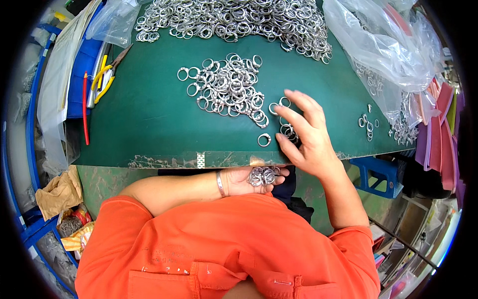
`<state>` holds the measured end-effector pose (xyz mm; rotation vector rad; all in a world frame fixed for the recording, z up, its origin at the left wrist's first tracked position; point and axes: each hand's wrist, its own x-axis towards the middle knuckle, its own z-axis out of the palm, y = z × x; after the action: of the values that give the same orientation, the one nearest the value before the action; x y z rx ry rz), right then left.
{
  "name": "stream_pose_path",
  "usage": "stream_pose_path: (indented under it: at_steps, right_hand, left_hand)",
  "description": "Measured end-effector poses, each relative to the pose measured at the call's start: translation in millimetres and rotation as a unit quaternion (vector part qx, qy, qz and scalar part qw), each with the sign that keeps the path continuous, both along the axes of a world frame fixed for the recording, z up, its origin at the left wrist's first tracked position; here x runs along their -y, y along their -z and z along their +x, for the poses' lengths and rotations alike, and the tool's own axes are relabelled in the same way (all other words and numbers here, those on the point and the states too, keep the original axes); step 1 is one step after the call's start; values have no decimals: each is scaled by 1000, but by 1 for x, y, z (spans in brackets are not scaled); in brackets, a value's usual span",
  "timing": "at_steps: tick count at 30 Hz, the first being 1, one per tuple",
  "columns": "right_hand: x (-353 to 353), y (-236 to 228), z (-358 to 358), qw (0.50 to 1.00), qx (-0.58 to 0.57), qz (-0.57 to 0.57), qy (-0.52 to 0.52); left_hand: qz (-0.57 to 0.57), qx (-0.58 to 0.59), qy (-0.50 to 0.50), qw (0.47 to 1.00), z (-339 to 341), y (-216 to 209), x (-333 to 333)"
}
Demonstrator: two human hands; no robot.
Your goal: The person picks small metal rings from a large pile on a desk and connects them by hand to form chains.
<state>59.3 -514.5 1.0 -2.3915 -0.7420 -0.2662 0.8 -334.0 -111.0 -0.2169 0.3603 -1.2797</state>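
Observation:
My left hand (249, 180) is cupped palm-up just below the table's near edge and holds a bunch of small silver metal rings (262, 176). My right hand (304, 133) lies flat on the green table top (149, 114), fingers spread over a few loose rings (288, 131) near the edge. One single ring (264, 140) lies just left of its fingers. A mid-sized heap of rings (229, 85) sits further out, and a large heap (234, 20) covers the far part of the table.
Pliers with yellow handles (105, 74) and a red rod (84, 107) lie at the left edge. Clear plastic bags (393, 50) with rings sit at the right, a few loose rings (367, 123) beside them. Pink sheets (440, 124) stand at the far right.

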Motion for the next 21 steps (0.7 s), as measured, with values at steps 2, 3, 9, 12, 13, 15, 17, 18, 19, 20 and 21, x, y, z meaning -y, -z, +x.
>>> stream_pose_path:
  at_steps: [2, 3, 9, 12, 13, 15, 17, 18, 19, 20, 21]
  right_hand:
    - [-8, -3, 3, 999, 11, -40, -1]
    - [-7, 2, 5, 999, 22, -43, -4]
    - [1, 11, 3, 999, -20, 46, 3]
    - [-15, -1, 0, 999, -15, 19, -35]
    - [-18, 0, -1, 999, 0, -2, -33]
    - [-16, 6, -3, 1000, 1, -9, -18]
    - [-9, 15, -5, 999, -27, 20, 0]
    - [-10, 15, -4, 999, -25, 21, -1]
    - [-11, 14, -4, 1000, -23, 21, -3]
    - [-12, 11, -3, 1000, -21, 22, -4]
    - [-18, 5, -2, 1000, -4, 18, -21]
  left_hand:
    - [13, -4, 6, 1000, 0, -1, 1]
    - [24, -4, 11, 1000, 1, -2, 1]
    - [56, -21, 10, 998, 1, -8, 2]
    - [52, 0, 2, 999, -1, -4, 4]
    - [52, 13, 0, 999, -1, -4, 4]
    - [54, 11, 8, 998, 0, -6, 3]
    - [69, 15, 14, 997, 1, -11, 2]
    - [82, 20, 15, 996, 2, -13, 2]
    - [95, 25, 17, 995, 3, -14, 1]
    - [70, 6, 12, 997, 1, -10, 2]
    - [45, -14, 7, 999, -1, -1, 3]
